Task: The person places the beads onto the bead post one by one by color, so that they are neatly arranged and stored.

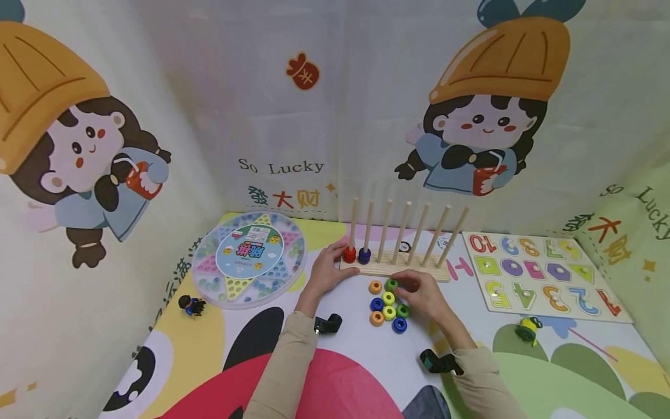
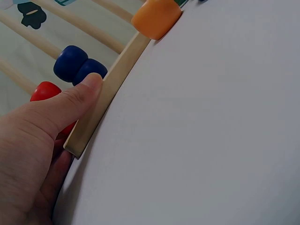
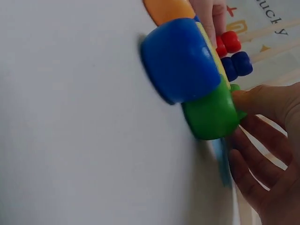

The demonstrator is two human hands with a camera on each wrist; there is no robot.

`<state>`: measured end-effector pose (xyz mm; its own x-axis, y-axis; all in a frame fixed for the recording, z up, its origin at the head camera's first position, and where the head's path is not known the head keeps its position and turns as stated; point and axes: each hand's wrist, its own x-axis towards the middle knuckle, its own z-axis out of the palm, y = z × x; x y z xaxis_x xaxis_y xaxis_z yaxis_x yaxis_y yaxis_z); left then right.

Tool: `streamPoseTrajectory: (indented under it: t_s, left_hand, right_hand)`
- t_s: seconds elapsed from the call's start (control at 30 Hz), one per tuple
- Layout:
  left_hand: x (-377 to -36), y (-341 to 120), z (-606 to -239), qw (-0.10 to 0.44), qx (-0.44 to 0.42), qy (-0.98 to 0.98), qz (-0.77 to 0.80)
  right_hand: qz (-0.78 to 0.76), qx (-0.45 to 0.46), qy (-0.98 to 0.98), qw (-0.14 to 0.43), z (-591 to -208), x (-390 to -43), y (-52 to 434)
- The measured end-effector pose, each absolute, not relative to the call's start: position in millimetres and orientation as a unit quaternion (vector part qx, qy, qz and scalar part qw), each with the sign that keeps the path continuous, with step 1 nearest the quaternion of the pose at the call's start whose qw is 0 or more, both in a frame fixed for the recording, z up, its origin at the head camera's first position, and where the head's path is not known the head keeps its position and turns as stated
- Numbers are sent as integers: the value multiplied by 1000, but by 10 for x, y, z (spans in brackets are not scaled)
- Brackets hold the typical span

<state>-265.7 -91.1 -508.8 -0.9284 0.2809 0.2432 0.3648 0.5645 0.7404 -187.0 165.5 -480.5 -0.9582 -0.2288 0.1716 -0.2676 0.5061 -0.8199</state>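
A wooden peg stand [image 1: 384, 269] with several upright pegs stands at the back. Red beads [image 1: 349, 255] sit on its leftmost peg and dark blue beads [image 2: 70, 64] on the peg beside it. My left hand [image 1: 328, 270] grips the stand's left end, thumb along the front edge. In front of the stand, my right hand [image 1: 420, 292] pinches a green bead [image 1: 390, 284] at the back of a loose group. That bead is mostly hidden in the right wrist view, behind a nearer green bead [image 3: 212, 113] and a blue bead [image 3: 180, 61].
Orange [image 1: 376, 318], yellow [image 1: 389, 313] and blue beads lie close together on the table cover. A round Chinese checkers board [image 1: 288, 279] lies left; a number puzzle board [image 1: 549, 273] lies right. Two small figures, one dark [image 1: 191, 305] and one yellow-green [image 1: 528, 330], flank the arms.
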Motion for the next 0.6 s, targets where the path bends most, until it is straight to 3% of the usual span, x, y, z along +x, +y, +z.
streamPoseTrajectory:
  t_s: [0.6]
  left_hand:
    - [-2629,-910,-5078,43,-175,-881,-438]
  right_hand:
    - [476,180,-846,158,-4084,-1926,1554]
